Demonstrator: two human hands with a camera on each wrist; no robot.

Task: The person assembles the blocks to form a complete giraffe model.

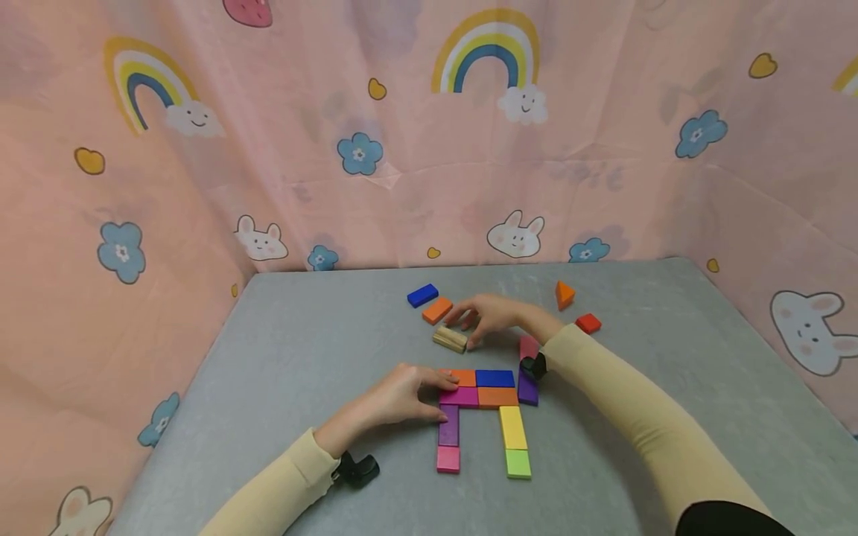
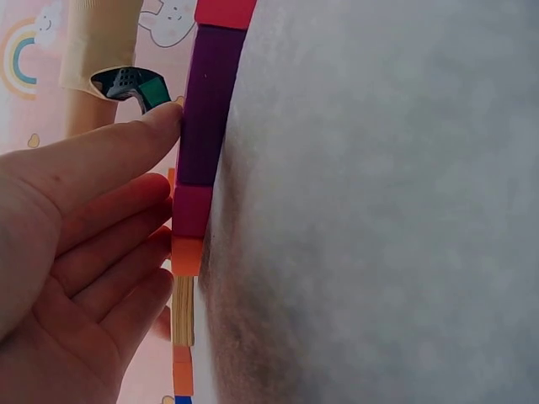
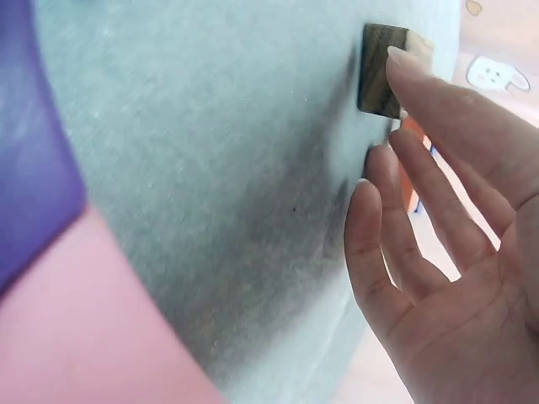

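Flat coloured blocks lie joined in a figure on the grey table. My left hand [image 1: 397, 394] rests at its left side, fingers straight over the orange block [image 1: 464, 378] and magenta block [image 1: 462, 398], the thumb by the purple block [image 1: 448, 426]. In the left wrist view the thumb tip touches the purple block [image 2: 209, 105]. Farther back my right hand [image 1: 492, 313] hovers beside a bare wooden block [image 1: 450, 339] with lengthwise grooves. The right wrist view has its thumb in front of the wooden block [image 3: 381, 71], the other fingers spread apart; contact is unclear.
Behind the wooden block lie an orange block [image 1: 438, 310] and a blue block [image 1: 423, 295]. An orange triangle [image 1: 564, 295] and a red block [image 1: 588, 323] are at the back right. The right forearm passes over a pink block [image 1: 528, 347] and a violet block [image 1: 528, 390].
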